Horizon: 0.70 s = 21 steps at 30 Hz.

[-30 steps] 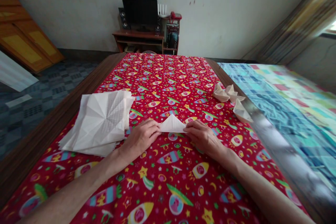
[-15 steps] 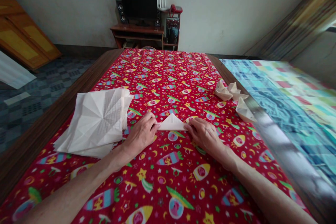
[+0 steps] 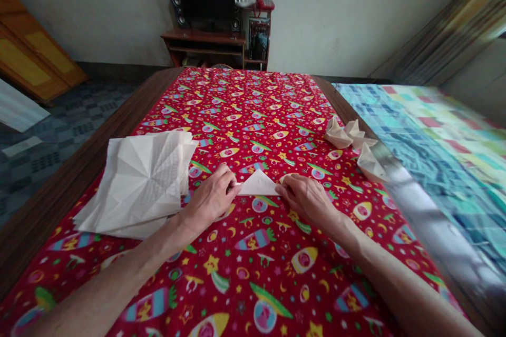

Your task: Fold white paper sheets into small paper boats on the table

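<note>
A small piece of folded white paper (image 3: 258,184) lies between my hands, with a triangular peak pointing away from me and a straight edge towards me. My left hand (image 3: 215,189) pinches its left end between thumb and fingers. At the right end, my right hand (image 3: 304,192) is closed on the paper in the same way. The fingertips hide both ends of it. To the left rests a stack of creased white paper sheets (image 3: 138,184). Folded paper boats (image 3: 369,162), three in all, sit near the table's right edge.
A red patterned cloth (image 3: 253,253) covers the table, whose brown wooden edge (image 3: 130,116) shows at the left. Beyond it stands a desk (image 3: 203,38) with a black monitor (image 3: 204,0). A bed with a checked blue cover (image 3: 407,168) adjoins the right side.
The peak of the folded paper now looks smooth, where a crease line showed before. Both hands keep their grip at its ends. The whole view has shifted slightly.
</note>
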### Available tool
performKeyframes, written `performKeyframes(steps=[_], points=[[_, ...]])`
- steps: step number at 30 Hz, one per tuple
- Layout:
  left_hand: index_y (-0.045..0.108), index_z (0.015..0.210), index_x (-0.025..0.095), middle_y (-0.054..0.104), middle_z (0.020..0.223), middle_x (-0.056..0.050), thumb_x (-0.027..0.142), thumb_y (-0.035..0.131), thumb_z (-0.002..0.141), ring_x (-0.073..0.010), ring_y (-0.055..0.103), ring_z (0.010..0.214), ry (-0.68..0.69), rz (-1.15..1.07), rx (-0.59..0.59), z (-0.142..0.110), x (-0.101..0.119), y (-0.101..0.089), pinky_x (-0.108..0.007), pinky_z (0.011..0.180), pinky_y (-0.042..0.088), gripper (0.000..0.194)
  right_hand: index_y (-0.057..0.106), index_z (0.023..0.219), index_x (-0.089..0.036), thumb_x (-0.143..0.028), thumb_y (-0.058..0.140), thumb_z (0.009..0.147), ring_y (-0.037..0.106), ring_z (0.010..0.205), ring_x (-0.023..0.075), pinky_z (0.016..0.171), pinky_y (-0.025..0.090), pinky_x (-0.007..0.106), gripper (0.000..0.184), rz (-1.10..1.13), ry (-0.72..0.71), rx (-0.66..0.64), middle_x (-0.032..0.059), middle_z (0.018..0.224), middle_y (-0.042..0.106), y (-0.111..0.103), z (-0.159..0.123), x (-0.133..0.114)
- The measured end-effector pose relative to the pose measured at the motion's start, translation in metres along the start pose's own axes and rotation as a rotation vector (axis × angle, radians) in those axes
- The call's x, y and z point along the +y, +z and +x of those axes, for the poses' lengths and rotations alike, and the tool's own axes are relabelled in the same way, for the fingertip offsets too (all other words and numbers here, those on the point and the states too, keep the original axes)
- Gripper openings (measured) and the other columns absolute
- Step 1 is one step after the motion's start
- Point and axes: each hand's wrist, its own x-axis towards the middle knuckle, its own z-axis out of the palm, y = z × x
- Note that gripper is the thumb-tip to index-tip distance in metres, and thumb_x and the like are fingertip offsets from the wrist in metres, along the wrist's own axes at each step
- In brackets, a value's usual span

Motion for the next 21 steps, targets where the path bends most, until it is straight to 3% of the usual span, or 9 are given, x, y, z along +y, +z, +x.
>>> performKeyframes(steps=[1,4,6,9,12,16,19,21], points=[[0.056,0.088,0.017,0.053,0.090,-0.003,0.018,0.059,0.084,-0.0156,0.057,0.076,0.007,0.022,0.027,0.000,0.002,-0.001,-0.028,0.067,0.049,0.005,0.054,0.075,-0.019,-0.032,0.047,0.094,0.055,0.064,0.0126,0.057,0.027,0.025,0.023,0.001,-0.002,0.002,0.0006,0.073,0.060,0.001,0.000,0.000],[0.053,0.113,0.020,0.054,0.113,-0.008,0.016,0.056,0.087,-0.0224,0.056,0.100,0.126,0.155,0.065,-0.002,0.014,-0.006,-0.036,0.083,0.048,0.027,0.055,0.076,-0.019,-0.032,0.047,0.093,0.055,0.065,0.0129,0.058,0.028,0.025,0.023,0.006,-0.015,0.011,0.0008,0.073,0.060,0.002,0.000,0.001],[0.056,0.112,0.023,0.056,0.119,-0.006,0.015,0.052,0.090,-0.0240,0.053,0.107,0.273,0.210,0.003,-0.004,0.025,-0.008,-0.039,0.089,0.045,0.024,0.055,0.076,-0.019,-0.031,0.047,0.093,0.054,0.064,0.0128,0.058,0.028,0.024,0.023,0.004,-0.019,0.017,0.0010,0.072,0.060,0.002,0.001,0.001],[0.057,0.115,0.018,0.061,0.117,-0.006,0.014,0.045,0.093,-0.0221,0.054,0.109,0.421,0.165,-0.104,-0.007,0.038,-0.005,-0.038,0.094,0.044,0.025,0.053,0.072,-0.019,-0.029,0.048,0.093,0.052,0.060,0.0121,0.056,0.027,0.025,0.024,-0.006,-0.014,0.032,0.0006,0.069,0.058,0.002,0.000,0.000],[0.051,0.125,0.010,0.058,0.127,-0.010,0.009,0.041,0.093,-0.0201,0.049,0.120,0.403,0.087,-0.140,-0.012,0.046,0.003,-0.034,0.103,0.041,0.034,0.052,0.070,-0.019,-0.029,0.049,0.092,0.050,0.057,0.0118,0.054,0.026,0.025,0.024,-0.008,-0.011,0.033,-0.0001,0.067,0.057,0.002,0.000,0.000],[0.042,0.136,0.009,0.047,0.141,-0.010,0.013,0.040,0.092,-0.0203,0.035,0.135,0.362,0.057,-0.176,-0.019,0.051,0.009,-0.036,0.113,0.031,0.043,0.053,0.071,-0.020,-0.030,0.050,0.092,0.052,0.058,0.0125,0.053,0.029,0.025,0.023,0.003,-0.007,0.047,0.0001,0.067,0.058,0.004,0.000,0.001],[0.036,0.140,0.011,0.039,0.147,-0.010,0.022,0.040,0.094,-0.0211,0.028,0.139,0.335,0.068,-0.203,-0.022,0.053,0.010,-0.040,0.115,0.027,0.047,0.057,0.082,-0.018,-0.030,0.052,0.090,0.056,0.065,0.0161,0.058,0.039,0.026,0.015,0.016,0.005,0.146,0.0038,0.074,0.062,0.005,-0.002,-0.002],[0.034,0.141,0.012,0.036,0.149,-0.010,0.024,0.040,0.095,-0.0209,0.025,0.140,0.328,0.065,-0.217,-0.023,0.053,0.009,-0.040,0.115,0.026,0.048,0.059,0.097,-0.016,-0.027,0.051,0.090,0.060,0.083,0.0226,0.068,0.047,0.032,0.015,-0.035,-0.016,0.253,0.0115,0.093,0.065,0.006,-0.006,-0.007]])
